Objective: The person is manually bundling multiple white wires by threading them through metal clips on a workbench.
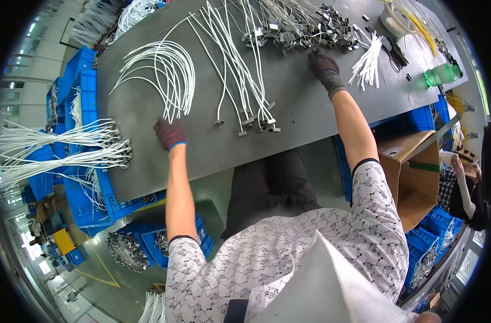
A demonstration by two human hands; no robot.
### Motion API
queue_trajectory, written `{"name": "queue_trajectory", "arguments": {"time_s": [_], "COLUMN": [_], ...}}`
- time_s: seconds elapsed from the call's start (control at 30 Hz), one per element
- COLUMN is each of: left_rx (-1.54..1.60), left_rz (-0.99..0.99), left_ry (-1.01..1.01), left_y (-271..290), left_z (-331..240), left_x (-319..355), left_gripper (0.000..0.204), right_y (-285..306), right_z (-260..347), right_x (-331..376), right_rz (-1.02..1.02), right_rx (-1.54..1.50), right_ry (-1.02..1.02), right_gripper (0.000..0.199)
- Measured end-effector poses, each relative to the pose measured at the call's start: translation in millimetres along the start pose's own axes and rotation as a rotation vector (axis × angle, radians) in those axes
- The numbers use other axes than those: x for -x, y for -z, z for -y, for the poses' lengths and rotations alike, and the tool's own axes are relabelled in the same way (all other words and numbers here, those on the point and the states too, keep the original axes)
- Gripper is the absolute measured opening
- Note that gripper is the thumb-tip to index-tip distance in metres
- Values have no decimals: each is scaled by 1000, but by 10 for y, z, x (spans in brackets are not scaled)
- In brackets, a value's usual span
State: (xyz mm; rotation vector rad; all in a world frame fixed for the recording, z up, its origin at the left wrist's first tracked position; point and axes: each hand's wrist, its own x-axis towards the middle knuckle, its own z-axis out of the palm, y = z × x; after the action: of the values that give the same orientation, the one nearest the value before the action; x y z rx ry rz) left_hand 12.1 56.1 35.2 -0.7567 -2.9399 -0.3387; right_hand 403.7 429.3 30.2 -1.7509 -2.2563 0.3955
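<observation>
Nearest the camera, a white peaked piece of cloth or paper (323, 280) stands over the person's patterned shirt (240, 253); from the left, a blue crate (84, 202) sits beside the grey bench (207, 146), and bundles of white wires (62, 142) reach across its rim, their metal ends on the bench; next comes the gloved left hand (170, 134), right at the lower ends of a curved bunch of white cables (187, 75), its grip partly curled, though I cannot tell whether it has hold of them; to the right, straighter white cables (235, 67) lie with metal clips (276, 130) at their near ends; beyond, a heap of metal connectors (294, 35) spreads along the far side; the gloved right hand (324, 64) reaches to its near edge, fingers slightly bent, contents of the grip hidden; farther right lie short white strips (369, 59), a black cord bundle (396, 56) and a green bottle (441, 75).
</observation>
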Motion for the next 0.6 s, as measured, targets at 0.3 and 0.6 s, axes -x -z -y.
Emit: {"name": "queue_trajectory", "arguments": {"time_s": [0.3, 0.6], "left_rx": [-181, 954], "left_rz": [273, 716], "left_ry": [-109, 362], "left_y": [-100, 28], "left_z": [643, 849], "left_x": [-372, 184], "left_gripper": [30, 16], "right_y": [-73, 474], "right_z": [-377, -553], "right_x": [398, 2473], "right_rz": [-83, 27], "right_rx": [-256, -570], "right_ry": [-452, -138], "right_gripper": [54, 31]}}
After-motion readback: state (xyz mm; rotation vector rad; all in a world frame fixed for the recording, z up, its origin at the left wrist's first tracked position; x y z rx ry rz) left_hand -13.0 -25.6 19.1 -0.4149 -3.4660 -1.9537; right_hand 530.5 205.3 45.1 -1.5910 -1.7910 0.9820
